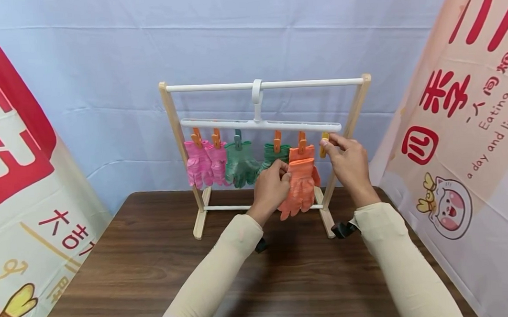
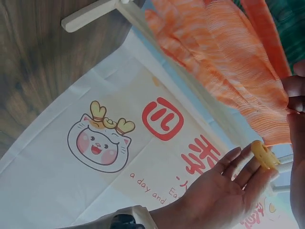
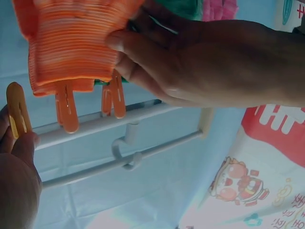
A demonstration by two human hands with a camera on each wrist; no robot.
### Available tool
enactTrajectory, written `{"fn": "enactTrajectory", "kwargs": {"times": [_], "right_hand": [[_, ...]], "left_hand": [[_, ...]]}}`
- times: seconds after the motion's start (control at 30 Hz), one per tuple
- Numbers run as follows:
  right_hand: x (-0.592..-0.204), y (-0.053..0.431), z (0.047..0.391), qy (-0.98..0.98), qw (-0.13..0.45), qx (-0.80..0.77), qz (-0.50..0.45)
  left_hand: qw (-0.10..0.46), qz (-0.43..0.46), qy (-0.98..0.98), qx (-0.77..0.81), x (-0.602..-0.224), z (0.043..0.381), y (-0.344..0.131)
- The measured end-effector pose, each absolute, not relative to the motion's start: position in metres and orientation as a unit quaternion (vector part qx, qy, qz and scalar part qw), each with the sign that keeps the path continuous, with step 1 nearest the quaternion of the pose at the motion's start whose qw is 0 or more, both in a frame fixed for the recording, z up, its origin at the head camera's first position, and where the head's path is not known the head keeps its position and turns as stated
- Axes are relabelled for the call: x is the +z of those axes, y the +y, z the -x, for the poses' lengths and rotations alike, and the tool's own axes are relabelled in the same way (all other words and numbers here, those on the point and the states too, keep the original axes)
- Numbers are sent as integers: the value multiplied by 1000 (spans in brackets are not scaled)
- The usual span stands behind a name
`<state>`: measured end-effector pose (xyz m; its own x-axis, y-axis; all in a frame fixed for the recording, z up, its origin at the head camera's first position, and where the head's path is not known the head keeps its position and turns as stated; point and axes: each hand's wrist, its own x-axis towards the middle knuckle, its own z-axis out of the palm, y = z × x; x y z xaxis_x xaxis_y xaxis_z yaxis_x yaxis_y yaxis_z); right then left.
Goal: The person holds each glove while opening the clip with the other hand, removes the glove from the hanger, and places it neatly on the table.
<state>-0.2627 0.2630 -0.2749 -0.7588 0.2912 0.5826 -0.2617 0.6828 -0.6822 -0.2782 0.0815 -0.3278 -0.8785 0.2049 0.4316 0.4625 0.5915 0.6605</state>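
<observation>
My left hand pinches the left edge of an orange knit glove, near its cuff, with the fingers pointing down. Behind it hangs another layer of orange cuff, held by an orange clothespin; a second glove seems to overlap there. At the right end of the white hanger, my right hand pinches a yellow clothespin between thumb and fingers. The right wrist view shows this yellow clothespin beside the orange cuff, apart from it.
Pink gloves and green gloves hang by clothespins farther left. The hanger hooks on the white top bar of a wooden stand. Below is a brown table; printed cloths stand at both sides.
</observation>
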Motion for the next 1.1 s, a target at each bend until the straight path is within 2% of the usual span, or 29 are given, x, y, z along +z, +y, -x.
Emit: {"fn": "enactTrajectory", "kwargs": {"times": [0.27,0.53,1.1], "right_hand": [[-278,263,264,-853,313,417,-2],[-279,263,259,-851,281,443,5],[-279,261,261,-852,296,432,4]], "left_hand": [[150,183,-882,-408,-335,277,53],[167,185,-884,-394,-344,279,27],[147,146,-889,-408,-360,277,-33]]}}
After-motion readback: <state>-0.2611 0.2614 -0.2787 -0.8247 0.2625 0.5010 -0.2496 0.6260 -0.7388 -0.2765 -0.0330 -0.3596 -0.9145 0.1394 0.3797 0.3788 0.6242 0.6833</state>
